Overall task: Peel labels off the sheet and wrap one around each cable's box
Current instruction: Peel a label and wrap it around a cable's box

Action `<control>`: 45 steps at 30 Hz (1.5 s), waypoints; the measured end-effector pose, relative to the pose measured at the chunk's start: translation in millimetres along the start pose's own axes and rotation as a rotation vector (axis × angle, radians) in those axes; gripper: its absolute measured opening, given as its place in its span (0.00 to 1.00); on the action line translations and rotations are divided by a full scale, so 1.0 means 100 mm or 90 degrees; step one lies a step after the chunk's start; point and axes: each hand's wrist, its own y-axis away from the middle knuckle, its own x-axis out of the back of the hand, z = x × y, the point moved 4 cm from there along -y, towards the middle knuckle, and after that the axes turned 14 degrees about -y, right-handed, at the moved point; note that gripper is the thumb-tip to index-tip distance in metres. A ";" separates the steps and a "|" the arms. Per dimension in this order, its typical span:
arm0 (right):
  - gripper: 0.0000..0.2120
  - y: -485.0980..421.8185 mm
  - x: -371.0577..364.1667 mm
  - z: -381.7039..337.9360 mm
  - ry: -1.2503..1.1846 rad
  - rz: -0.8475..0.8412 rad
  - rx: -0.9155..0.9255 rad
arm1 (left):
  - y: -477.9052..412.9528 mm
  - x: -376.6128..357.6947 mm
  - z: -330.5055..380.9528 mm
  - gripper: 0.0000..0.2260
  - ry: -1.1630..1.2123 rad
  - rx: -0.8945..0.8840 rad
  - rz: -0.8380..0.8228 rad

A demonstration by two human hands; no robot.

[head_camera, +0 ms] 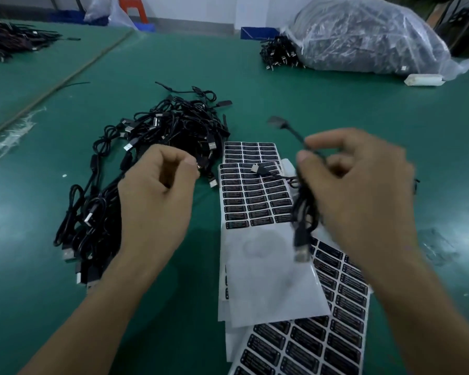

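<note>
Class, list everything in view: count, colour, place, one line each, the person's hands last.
table: one, green, under everything
cable pile: one, black, left of centre
label sheets: several overlapping, white with black labels, centre to lower right
plastic bag: one, clear, holding dark cables, far right
cable bundle: one, black, beside the bag
far cables: one heap, black, far left
held cable: one, black, hanging from right hand
left hand: one, fingers curled, beside the pile; contents unclear
right hand: one, grips held cable above the sheets

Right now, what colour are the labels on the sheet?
The labels are black with pale print, on a white backing sheet; head view.
</note>
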 end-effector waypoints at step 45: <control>0.33 0.40 -0.46 0.44 0.353 -0.270 -0.182 | 0.23 -0.26 0.27 0.14 -0.447 -0.491 -0.126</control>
